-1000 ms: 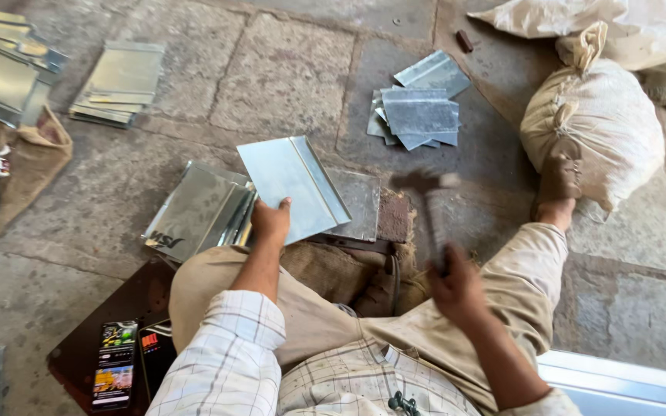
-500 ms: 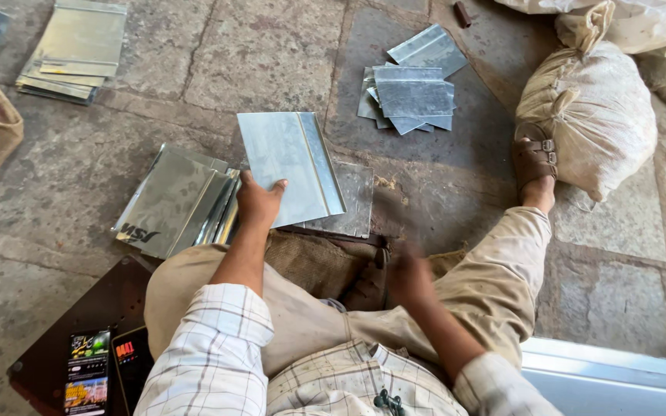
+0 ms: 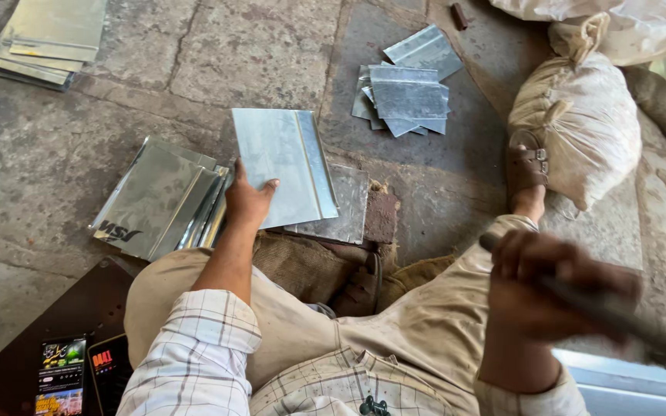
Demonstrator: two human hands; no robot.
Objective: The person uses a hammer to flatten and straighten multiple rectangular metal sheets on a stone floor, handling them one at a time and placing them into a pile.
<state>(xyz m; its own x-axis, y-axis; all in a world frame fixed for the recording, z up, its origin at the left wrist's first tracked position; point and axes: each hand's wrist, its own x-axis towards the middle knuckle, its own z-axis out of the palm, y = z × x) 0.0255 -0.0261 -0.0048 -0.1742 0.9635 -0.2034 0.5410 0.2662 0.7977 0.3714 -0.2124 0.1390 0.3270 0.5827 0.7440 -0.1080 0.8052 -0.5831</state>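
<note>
My left hand (image 3: 247,202) grips the near left corner of a folded sheet-metal panel (image 3: 283,166) and holds it flat over a metal block (image 3: 344,206) on the stone floor. My right hand (image 3: 553,289) is raised at the right, blurred, closed around the dark handle of a hammer (image 3: 618,316) whose head is out of view. I sit on the floor with my legs bent; a sandalled foot (image 3: 526,173) rests at the right.
A pile of folded metal sheets (image 3: 159,200) lies left of the panel. More sheets (image 3: 408,94) lie ahead and another stack (image 3: 44,38) at far left. Stuffed sacks (image 3: 580,127) stand at right. Small packets (image 3: 79,370) lie on a dark board (image 3: 55,316).
The hammer was up over the panel, then came down near my lap; now my right hand has swung out to the right with it. My left hand kept holding the panel.
</note>
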